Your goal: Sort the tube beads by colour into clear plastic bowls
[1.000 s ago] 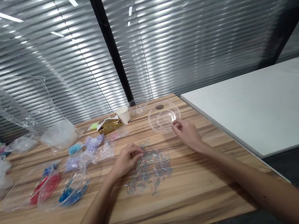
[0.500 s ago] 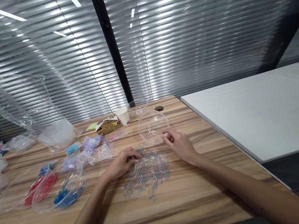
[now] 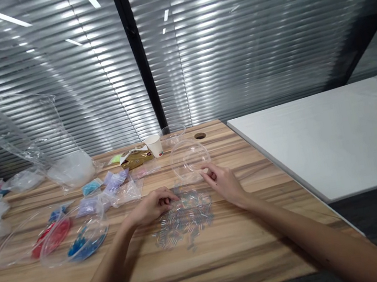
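Observation:
A loose pile of small, shiny tube-shaped pieces (image 3: pixel 187 219), clear to greyish, is spread on the wooden table. At the pile's upper left edge is my left hand (image 3: pixel 156 204), its fingers curled down and closed at the tips; whatever is between them is too small to make out. Behind the pile, a clear round plastic bowl (image 3: pixel 184 154) leans tilted with its opening towards me. My right hand (image 3: pixel 222 181) pinches the bowl's near right rim between thumb and fingers.
Left of my hands are clear bowls with blue pieces (image 3: pixel 82 242) and red pieces (image 3: pixel 53 238), plus small bags of purple pieces (image 3: pixel 117 180). Farther back stand a paper cup (image 3: pixel 154 147), a gold packet (image 3: pixel 136 158) and another clear bowl (image 3: pixel 173 136). A white table (image 3: pixel 328 145) adjoins on the right.
My right hand and the clear bowl have shifted slightly left. My left hand has barely moved and stays by the pile.

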Demonstrator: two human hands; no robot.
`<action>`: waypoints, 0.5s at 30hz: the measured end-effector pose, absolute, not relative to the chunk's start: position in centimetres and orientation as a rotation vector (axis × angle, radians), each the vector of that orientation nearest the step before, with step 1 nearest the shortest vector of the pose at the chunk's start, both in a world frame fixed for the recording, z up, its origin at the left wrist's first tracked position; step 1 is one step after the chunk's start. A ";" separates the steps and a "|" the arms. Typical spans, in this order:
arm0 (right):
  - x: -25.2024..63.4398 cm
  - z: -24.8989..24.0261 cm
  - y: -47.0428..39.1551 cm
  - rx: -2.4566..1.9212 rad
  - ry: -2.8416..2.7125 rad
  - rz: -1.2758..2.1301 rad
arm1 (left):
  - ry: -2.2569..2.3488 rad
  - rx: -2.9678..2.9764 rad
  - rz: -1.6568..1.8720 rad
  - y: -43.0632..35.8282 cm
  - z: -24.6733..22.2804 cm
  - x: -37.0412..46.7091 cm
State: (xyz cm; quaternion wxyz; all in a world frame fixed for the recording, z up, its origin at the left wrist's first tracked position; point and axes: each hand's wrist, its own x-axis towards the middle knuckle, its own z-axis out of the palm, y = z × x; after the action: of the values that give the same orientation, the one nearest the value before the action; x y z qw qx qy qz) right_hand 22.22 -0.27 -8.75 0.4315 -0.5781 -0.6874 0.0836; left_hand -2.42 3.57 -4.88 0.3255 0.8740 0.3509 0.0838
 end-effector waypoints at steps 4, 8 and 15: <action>22.2 -8.8 -0.3 -1.429 -1.725 0.204 | 0.947 2.287 0.235 3.6 -4.9 -2.4; 22.2 -8.8 -0.3 -1.429 -1.723 0.198 | 0.971 2.296 0.238 3.5 -4.9 -2.2; 22.2 -9.0 -0.2 -1.428 -1.727 0.207 | 1.008 2.297 0.292 3.5 -5.3 -2.0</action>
State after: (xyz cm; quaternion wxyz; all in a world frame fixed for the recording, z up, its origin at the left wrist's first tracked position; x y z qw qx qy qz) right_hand 22.24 -0.22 -9.01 0.4310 -0.5727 -0.6924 0.0831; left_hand -1.95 3.48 -5.34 0.3033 0.8666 0.3805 0.1100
